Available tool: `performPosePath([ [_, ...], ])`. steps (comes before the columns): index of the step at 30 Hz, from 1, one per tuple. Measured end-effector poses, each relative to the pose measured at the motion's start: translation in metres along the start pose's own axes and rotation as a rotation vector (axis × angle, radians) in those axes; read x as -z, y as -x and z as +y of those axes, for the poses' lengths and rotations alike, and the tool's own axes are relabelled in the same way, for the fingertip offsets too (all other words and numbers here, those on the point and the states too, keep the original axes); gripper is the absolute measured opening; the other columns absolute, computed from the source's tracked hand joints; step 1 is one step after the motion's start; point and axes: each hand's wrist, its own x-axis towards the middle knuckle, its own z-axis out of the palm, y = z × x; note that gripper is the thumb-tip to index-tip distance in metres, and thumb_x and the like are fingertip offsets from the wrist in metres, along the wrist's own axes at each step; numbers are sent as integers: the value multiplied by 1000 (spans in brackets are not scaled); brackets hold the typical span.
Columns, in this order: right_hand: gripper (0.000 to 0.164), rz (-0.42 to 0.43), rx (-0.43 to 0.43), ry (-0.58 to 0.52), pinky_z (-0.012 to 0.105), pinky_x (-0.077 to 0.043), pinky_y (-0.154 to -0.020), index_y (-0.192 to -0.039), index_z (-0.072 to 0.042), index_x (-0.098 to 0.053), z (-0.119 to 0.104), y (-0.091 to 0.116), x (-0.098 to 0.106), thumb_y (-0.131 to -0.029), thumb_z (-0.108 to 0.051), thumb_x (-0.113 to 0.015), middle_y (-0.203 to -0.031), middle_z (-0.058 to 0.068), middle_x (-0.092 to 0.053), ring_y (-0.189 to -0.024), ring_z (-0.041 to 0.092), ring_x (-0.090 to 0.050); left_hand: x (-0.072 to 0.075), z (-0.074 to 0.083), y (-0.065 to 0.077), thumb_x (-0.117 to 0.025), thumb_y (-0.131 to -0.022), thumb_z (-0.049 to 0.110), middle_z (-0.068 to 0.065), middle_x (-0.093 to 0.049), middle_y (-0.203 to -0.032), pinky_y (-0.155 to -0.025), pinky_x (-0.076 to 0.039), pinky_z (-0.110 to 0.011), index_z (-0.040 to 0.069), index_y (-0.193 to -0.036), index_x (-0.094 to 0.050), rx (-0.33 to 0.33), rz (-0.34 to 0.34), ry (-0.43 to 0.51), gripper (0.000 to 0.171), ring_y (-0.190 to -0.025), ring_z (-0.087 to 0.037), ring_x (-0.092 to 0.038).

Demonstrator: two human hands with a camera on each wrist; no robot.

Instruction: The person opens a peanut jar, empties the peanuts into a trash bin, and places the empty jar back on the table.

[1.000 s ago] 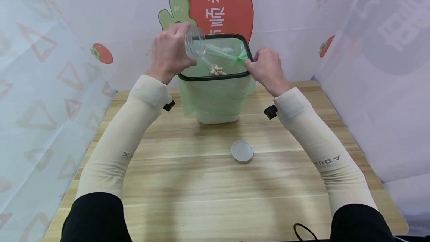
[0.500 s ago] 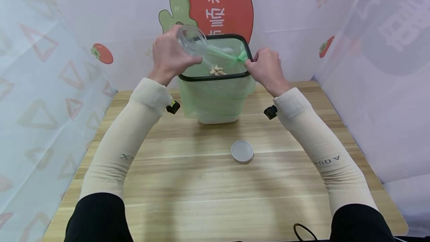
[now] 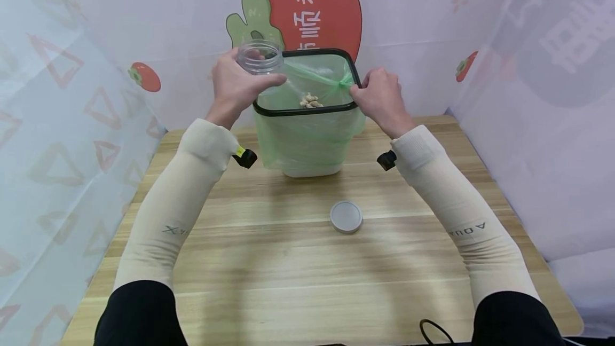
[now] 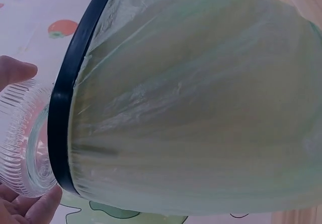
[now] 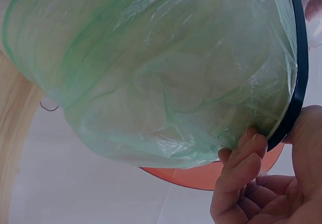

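My left hand (image 3: 234, 83) grips a clear ribbed jar (image 3: 260, 59), its mouth up, beside the back left of the bin's rim. In the left wrist view the jar (image 4: 25, 138) shows between thumb and fingers, partly behind the rim. A trash bin (image 3: 307, 169) with a black rim (image 3: 307, 111) stands on the table, lined with a thin green plastic bag (image 3: 302, 143). Small pale pieces (image 3: 311, 101), perhaps peanuts, lie inside the bag. At the rim's right side my right hand (image 3: 383, 97) pinches the rim and bag; in the right wrist view its fingers (image 5: 241, 171) press the bag's outside.
A round grey lid (image 3: 346, 217) lies on the wooden table (image 3: 288, 271) in front of the bin. Printed cloth walls (image 3: 192, 25) close off the back and sides. A thin black cable (image 3: 434, 327) loops at the table's near edge.
My left hand has turned the jar from tipped toward the bin to mouth up, shifting it slightly left. The right hand, the bin and the pale pieces have stayed put.
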Motion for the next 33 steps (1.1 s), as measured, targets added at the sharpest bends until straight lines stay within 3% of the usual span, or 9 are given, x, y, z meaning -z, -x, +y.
performPosePath([
  [8, 34, -4, 0, -9, 32, -47, -57, -70, -7, -60, -1, 1, 1, -98, -25, -60, -59, -4, -52, -63, 19, -54, 7, 0, 6, -99, -69, 40, -1, -70, -127, -100, -57, -30, 16, -131, -68, 47, -15, 63, 73, -114, -16, -66],
  [18, 34, -6, -4, -2, 32, -47, -58, -72, -7, -62, -1, 1, 1, -99, -27, -60, -61, -2, -53, -64, 20, -56, 20, -5, 15, -100, -68, 32, 3, -69, -123, -95, -57, -28, 17, -127, -69, 34, -4, 104, 69, -113, -16, -66],
  [33, 36, -1, 0, 2, 31, -46, -55, -69, -7, -60, -1, 1, 0, -99, -27, -60, -56, -4, -50, -60, 18, -53, 44, -24, 44, -98, -72, 28, 3, -71, -122, -90, -58, -24, 16, -127, -69, 7, -22, 127, 64, -110, -17, -69],
])
